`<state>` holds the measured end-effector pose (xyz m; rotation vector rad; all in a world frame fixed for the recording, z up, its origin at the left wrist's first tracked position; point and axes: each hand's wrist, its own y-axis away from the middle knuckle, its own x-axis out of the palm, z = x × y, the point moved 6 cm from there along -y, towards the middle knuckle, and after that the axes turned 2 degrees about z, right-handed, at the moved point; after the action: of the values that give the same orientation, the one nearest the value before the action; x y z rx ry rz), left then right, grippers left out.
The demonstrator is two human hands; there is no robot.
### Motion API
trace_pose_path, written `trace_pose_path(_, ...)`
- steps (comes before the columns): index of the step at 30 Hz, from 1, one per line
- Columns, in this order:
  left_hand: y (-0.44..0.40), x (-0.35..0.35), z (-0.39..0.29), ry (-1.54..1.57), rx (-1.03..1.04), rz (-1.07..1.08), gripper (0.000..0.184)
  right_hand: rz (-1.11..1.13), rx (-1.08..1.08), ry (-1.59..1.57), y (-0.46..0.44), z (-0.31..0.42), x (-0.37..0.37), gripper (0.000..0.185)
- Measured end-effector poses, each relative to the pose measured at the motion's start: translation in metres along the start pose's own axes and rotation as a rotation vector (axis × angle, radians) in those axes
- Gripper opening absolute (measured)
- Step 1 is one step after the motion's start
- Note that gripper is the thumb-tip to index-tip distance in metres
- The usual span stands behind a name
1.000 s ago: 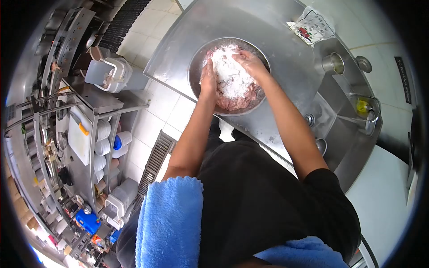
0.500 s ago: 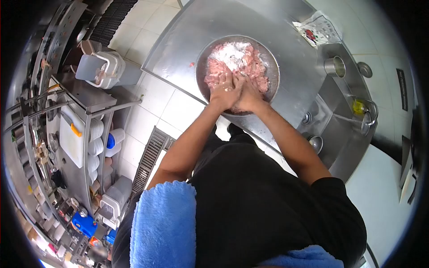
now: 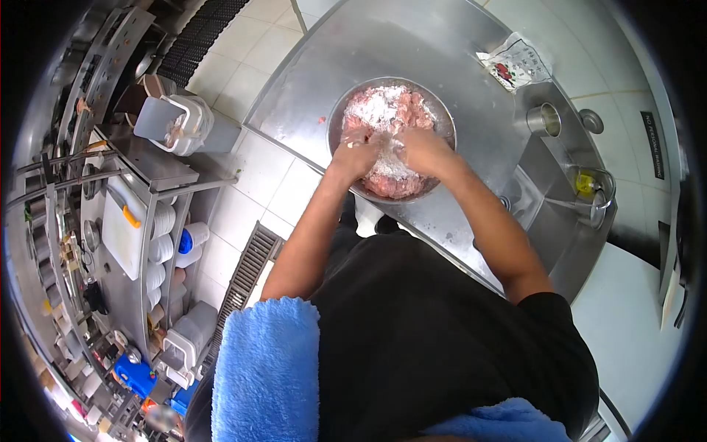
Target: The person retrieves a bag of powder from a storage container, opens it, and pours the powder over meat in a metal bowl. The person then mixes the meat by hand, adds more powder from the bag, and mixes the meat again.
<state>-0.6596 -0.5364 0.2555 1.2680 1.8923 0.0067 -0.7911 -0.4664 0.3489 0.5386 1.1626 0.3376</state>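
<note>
A round metal bowl point(image 3: 451, 151) on the steel counter holds pink minced meat point(image 3: 394, 188) with white powder point(image 3: 384, 98) over it. My left hand point(image 3: 355, 156) is at the bowl's left side, its fingers curled into the meat. Opposite it, my right hand point(image 3: 429, 152) also has its fingers bent into the meat, with the fingertips partly buried. Between the two hands shows a powder-dusted patch of meat. Bits of meat and powder cling to the left fingers.
The steel counter point(image 3: 309, 88) carries a printed plastic bag point(image 3: 519, 65) and a metal pot point(image 3: 543, 120). A sink point(image 3: 524, 195) lies to the right. Leftward stand a lined bin point(image 3: 193, 125) and a shelf rack point(image 3: 158, 173) with stacked white bowls and a cutting board point(image 3: 121, 228).
My hands were together, pressed flat on the meat; now they are apart with fingers curled in. Powder shows between them, and meat nearest me is more exposed. The view has shifted slightly.
</note>
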Motion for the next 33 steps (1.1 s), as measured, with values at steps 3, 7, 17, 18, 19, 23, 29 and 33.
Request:
trace_pose_path(3,0.001,0.007,0.016,0.735,-0.335,-0.465,0.08,-0.383,0.028,-0.104,-0.013,-0.028,-0.005,0.053)
trace_pose_path(7,-0.012,-0.007,0.003,0.801,-0.557,-0.561,0.094,-0.474,0.099,-0.296,-0.066,-0.065,-0.004,0.08)
trace_pose_path(17,-0.086,-0.011,0.025,1.257,-0.177,-0.403,0.085,0.086,0.018,-0.748,-0.171,-0.072,0.015,0.092)
trace_pose_path(18,-0.075,-0.016,0.017,1.207,-0.16,-0.451,0.084,0.085,-0.087,-0.715,-0.167,-0.069,0.01,0.089)
trace_pose_path(19,-0.056,-0.018,0.001,1.23,-0.219,-0.433,0.082,0.091,-0.189,-0.683,-0.159,-0.065,0.003,0.086)
trace_pose_path(23,-0.016,-0.018,-0.017,0.895,0.021,-0.393,0.073,-0.137,-0.252,-0.354,-0.063,-0.038,-0.003,0.07)
trace_pose_path(29,0.048,0.035,-0.045,-0.233,0.08,0.077,0.071,-0.109,-0.114,-0.014,0.015,-0.041,0.085,0.096)
trace_pose_path(33,0.026,0.043,-0.042,-0.274,-0.086,0.22,0.086,0.058,-0.031,0.057,-0.002,-0.035,0.102,0.1)
